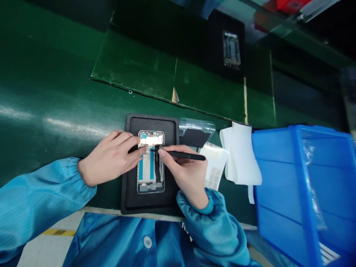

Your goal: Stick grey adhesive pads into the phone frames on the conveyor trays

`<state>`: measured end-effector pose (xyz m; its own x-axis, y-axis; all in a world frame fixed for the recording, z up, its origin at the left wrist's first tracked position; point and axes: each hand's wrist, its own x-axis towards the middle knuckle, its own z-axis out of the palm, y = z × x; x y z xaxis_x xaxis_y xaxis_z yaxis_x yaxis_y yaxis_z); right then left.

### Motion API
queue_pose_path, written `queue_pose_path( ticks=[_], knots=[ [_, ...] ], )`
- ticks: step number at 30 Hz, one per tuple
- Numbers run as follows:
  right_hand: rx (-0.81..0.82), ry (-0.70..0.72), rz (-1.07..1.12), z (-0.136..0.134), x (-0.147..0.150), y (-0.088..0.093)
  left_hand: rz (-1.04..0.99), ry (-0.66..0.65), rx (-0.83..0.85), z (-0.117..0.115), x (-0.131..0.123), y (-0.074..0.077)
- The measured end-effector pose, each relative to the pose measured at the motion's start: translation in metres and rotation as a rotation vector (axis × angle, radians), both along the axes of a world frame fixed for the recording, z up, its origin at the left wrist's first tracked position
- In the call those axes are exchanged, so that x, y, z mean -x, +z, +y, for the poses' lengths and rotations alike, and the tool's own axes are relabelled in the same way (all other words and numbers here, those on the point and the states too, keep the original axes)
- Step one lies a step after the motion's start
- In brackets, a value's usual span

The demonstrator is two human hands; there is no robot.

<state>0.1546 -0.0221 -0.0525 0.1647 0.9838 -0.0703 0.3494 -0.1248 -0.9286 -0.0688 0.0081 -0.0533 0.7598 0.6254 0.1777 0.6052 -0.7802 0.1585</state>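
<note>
An opened phone (147, 165) lies in a black tray (129, 200), its circuit board (152, 141) at the top and blue strips below it. My left hand (111, 157) reaches in from the left, fingers stretched out and slightly apart, with the fingertips on the phone near the board's lower edge. Between thumb and fingers, my right hand (190, 172) grips a slim black pen-shaped tool (191, 155). Its thin tip points left, just below the board and close to my left fingertips. Whether the tip touches the phone I cannot tell.
Right of the tray lie a clear plastic piece with a dark sheet (196, 137), a white sheet (214, 161) and white curled paper (239, 155). A blue bin (278, 178) stands at the right. Another phone frame (231, 52) rests in a dark tray on a raised green board (139, 63).
</note>
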Motion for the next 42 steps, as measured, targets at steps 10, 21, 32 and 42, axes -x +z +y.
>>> queue_pose_path(
  ticks=[10, 21, 32, 42],
  knots=[
    [-0.014, -0.105, 0.156, 0.003, -0.003, -0.012, 0.028, -0.039, 0.042, 0.004, 0.003, -0.002],
    [-0.035, -0.099, 0.198, 0.004, -0.002, -0.011, -0.054, -0.145, 0.05, 0.008, 0.01, -0.002],
    [-0.036, -0.1, 0.284, 0.005, -0.002, -0.017, -0.201, 0.319, 0.027, 0.006, 0.011, -0.011],
    [-0.035, -0.073, 0.426, 0.008, -0.004, -0.003, 0.132, 0.658, 0.344, 0.007, 0.016, 0.012]
  ],
)
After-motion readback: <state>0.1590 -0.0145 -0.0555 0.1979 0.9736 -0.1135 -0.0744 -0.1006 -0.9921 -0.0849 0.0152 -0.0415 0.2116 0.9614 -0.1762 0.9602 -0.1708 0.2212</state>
